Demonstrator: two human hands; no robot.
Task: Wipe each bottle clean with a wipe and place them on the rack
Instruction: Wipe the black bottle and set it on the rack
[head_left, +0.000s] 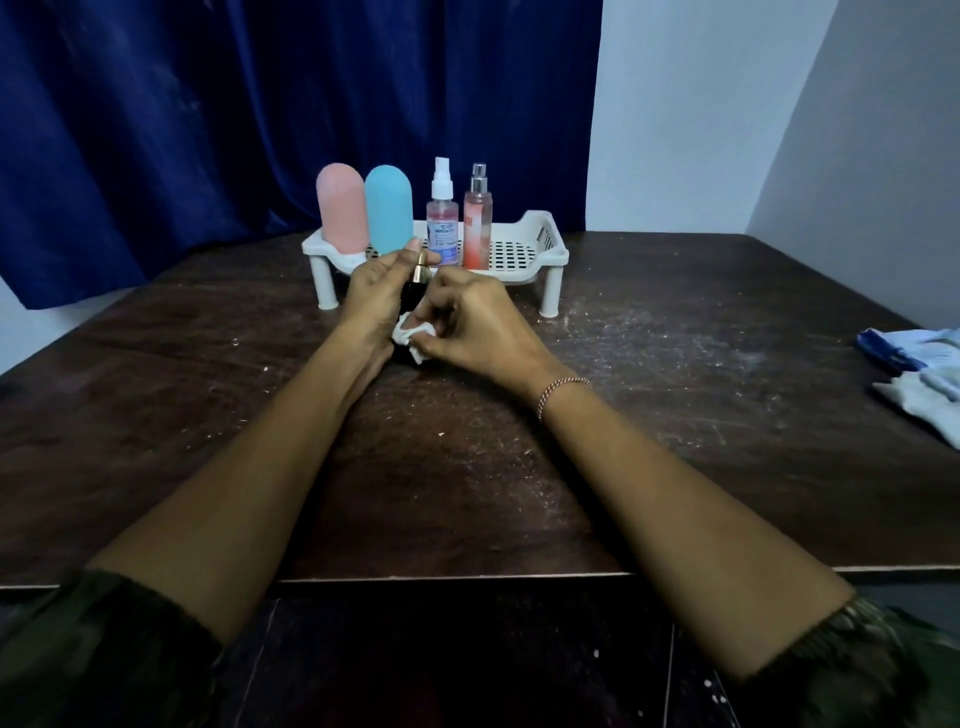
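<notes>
Head view, looking down over table (675, 415).

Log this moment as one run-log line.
step: wiping | left hand: holds dark bottle | right hand: pinches wipe against it | rack: four bottles standing

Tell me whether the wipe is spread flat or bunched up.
Bunched up. The wipe shows as a small crumpled white wad pinched in the right hand, against the dark bottle that the left hand holds.

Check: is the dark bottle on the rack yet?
No, the left hand holds the dark bottle in front of the rack while the right hand holds a wipe against it.
</notes>
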